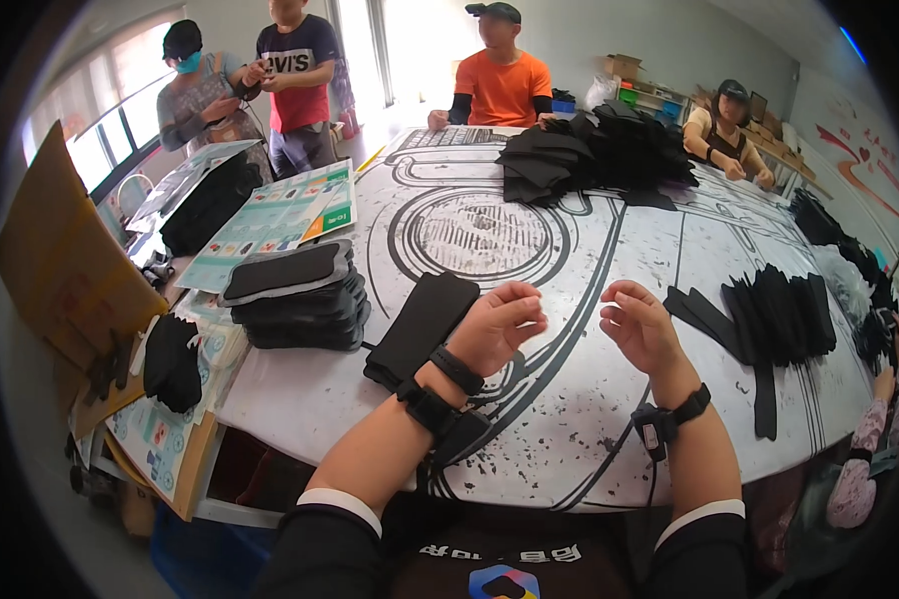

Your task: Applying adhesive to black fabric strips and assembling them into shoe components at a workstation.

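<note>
My left hand (504,324) is held over the table with its fingers loosely curled and the thumb a little apart from them; nothing shows in it. Beside its wrist lies a stack of flat black fabric pieces (425,321), partly hidden by my forearm. My right hand (636,324) is raised opposite, its fingers half bent and spread, with nothing visible in them. A gap of bare tabletop separates the two hands. To the right of it is a row of black fabric strips (779,317). Farther left sits a thick stack of black pads with grey edges (295,295).
The white table (569,419) bears black line drawings. A large heap of black fabric pieces (599,155) lies at its far side. Printed sheets (280,225) and a cardboard box (75,250) stand left. Several people are around the table, including one in an orange shirt (504,88).
</note>
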